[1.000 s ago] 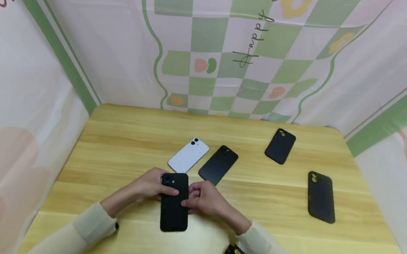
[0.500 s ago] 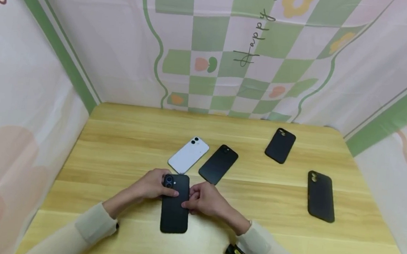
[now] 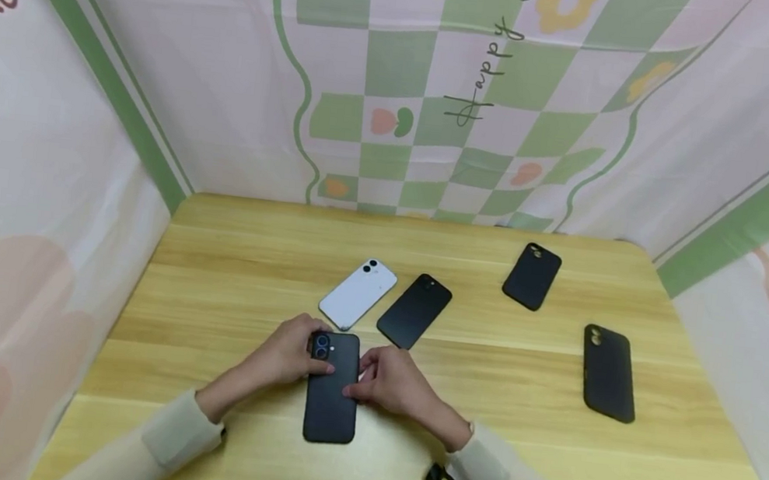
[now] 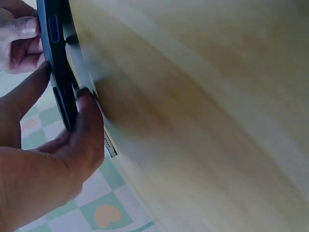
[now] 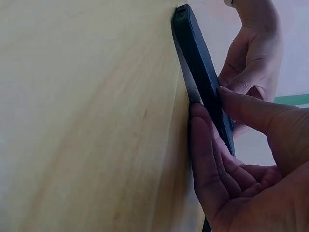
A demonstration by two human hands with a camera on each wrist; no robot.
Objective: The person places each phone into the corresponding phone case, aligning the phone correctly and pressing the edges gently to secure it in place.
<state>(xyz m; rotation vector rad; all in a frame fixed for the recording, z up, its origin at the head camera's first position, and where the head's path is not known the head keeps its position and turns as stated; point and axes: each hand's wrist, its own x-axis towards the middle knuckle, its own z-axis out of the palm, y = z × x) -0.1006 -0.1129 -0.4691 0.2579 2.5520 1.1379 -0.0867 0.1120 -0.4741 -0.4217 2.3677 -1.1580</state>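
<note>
A black phone in a black case (image 3: pixel 330 410) is held near the front middle of the table, its camera lenses at the upper left. My left hand (image 3: pixel 290 351) grips its upper left edge, thumb across the back and fingers beneath. On the opposite edge, my right hand (image 3: pixel 394 382) pinches the cased phone with the thumb on top and curled fingers below. The left wrist view shows the side of the case (image 4: pixel 57 53) with its button. In the right wrist view, the lower end of the case (image 5: pixel 182 14) stands close over the tabletop. Its screen side is hidden.
Just beyond the hands lie a white phone (image 3: pixel 358 294) and a black phone (image 3: pixel 414 311), both back up. Two black phone cases rest to the right: one case (image 3: pixel 531 277) farther back, another case (image 3: pixel 609 373) nearer. Patterned curtains (image 3: pixel 403 62) border the wooden table (image 3: pixel 228 255).
The cased phone has tipped slightly and come a little nearer the front edge, its lenses showing more clearly. Both hands keep their hold on it. The other phones and cases lie as before.
</note>
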